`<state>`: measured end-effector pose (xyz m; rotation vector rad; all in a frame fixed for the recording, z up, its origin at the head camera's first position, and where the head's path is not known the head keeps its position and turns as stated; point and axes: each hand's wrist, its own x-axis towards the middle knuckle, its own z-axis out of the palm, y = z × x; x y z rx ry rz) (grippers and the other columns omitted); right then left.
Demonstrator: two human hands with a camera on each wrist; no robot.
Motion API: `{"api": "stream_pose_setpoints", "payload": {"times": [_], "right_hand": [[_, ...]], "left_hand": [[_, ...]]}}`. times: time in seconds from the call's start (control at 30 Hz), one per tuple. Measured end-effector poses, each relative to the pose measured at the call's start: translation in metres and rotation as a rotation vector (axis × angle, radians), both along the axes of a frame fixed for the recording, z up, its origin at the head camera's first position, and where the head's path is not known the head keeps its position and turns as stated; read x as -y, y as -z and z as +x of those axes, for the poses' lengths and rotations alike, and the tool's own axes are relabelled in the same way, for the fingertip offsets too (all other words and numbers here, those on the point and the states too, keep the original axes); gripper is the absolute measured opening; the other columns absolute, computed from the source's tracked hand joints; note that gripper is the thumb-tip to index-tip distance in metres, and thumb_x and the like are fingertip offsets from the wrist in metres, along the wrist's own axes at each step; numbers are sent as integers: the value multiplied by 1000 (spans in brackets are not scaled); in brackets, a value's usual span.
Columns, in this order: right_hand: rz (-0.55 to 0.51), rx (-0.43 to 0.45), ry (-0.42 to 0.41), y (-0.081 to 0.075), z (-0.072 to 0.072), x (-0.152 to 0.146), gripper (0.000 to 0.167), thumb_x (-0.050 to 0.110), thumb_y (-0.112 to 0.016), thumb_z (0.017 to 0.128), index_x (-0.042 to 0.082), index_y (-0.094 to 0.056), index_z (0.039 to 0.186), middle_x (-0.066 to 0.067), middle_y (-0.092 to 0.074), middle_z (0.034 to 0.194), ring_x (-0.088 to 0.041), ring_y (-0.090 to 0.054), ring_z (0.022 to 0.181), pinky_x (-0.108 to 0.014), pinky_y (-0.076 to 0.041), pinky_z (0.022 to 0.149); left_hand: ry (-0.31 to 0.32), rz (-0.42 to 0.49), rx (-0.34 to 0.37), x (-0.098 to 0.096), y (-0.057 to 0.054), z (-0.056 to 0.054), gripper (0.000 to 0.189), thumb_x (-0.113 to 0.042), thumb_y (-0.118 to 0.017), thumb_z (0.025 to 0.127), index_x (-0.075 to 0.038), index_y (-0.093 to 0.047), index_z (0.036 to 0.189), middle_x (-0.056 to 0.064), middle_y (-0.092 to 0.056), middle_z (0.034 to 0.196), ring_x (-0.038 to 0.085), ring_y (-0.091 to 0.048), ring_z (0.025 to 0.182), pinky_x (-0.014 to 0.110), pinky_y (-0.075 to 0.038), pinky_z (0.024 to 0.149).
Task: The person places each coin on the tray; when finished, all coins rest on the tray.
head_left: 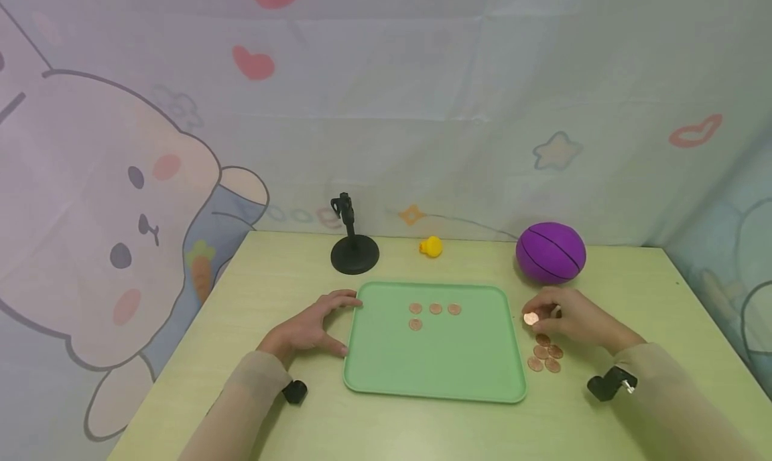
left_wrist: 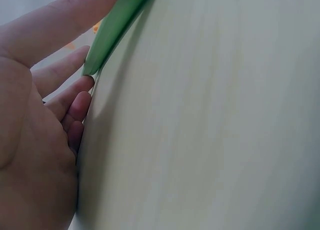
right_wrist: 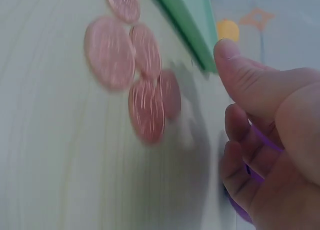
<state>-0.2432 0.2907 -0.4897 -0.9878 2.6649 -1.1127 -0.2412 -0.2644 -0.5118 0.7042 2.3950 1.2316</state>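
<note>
- Nearest us, the beige left sleeve (head_left: 241, 401) comes in from 7 o'clock and the right sleeve (head_left: 669, 384) from 4 o'clock, each with a black wrist camera (head_left: 295, 392) by the cuff.
- At the 9 o'clock side of a green tray (head_left: 440, 374) we find the left hand (head_left: 313, 323), its thumb and fingers spread apart, tips touching the rim.
- On the 3 o'clock side, just off the tray, the right hand (head_left: 569, 317) has its thumb and fingers clamped on a copper-coloured coin (head_left: 531, 318), its face catching the light; from the right wrist we cannot make that coin out.
- Five loose coins (head_left: 541, 352) lie in a close cluster on the pale, wood-grained bench (head_left: 416, 434), at 5 o'clock from the pinched one.
- Inside the tray we count four: three row coins (head_left: 435, 308) toward 12 o'clock, and a fourth coin (head_left: 415, 324) at 6 o'clock from the leftmost of them.
- Farther back, reckoning from the tray's middle, we see a purple mini basketball (head_left: 551, 252) at 2 o'clock, a small yellow toy (head_left: 433, 246) at 12, and a black stand (head_left: 354, 254) with a round base between 10 and 11.
- Behind the bench we see a cloth backdrop (head_left: 392, 112) printed with hearts, a star and, toward 9 o'clock, a large rabbit-like figure.
</note>
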Motion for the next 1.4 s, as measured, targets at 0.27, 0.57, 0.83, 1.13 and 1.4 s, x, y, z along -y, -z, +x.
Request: {"api": "stream_pose_setpoints", "payload": {"times": [0.27,0.57,0.83,1.13,1.4], "right_hand": [[-13,64,-11,-4,-5,36,22,15,-83,91,10,-78,111,7,-69,96,-7,-60,86,-25,-54,78],[9,75,-33,-4,-11,76,24,16,-83,92,13,-78,115,8,-68,98,-9,-60,88,-27,-53,80],[16,39,-55,-1,-15,106,22,15,-82,92,12,-78,114,8,-70,99,-9,-63,86,-28,-54,78],[21,19,-55,5,-17,125,23,13,-84,91,12,-79,113,7,-72,101,-8,-63,86,-28,-55,80],[61,-42,-58,9,-15,138,23,19,-86,89,14,-79,111,9,-73,100,-8,-63,85,-29,-55,80]], "left_hand": [[6,-11,-5,0,-1,0,89,-24,-98,71,-22,-56,149,5,-30,169,35,-19,157,64,-14,122],[4,-11,6,-1,-2,1,88,-23,-98,71,-22,-56,149,4,-29,169,33,-20,155,63,-16,121],[11,-13,-12,0,-2,2,89,-24,-98,71,-20,-56,149,5,-30,169,34,-21,155,63,-16,121],[7,-7,-8,1,-2,1,88,-23,-98,71,-21,-56,149,5,-30,169,35,-20,156,64,-15,122],[8,-26,-7,1,-3,2,90,-25,-98,71,-21,-56,150,4,-30,168,33,-20,156,62,-16,122]]}}
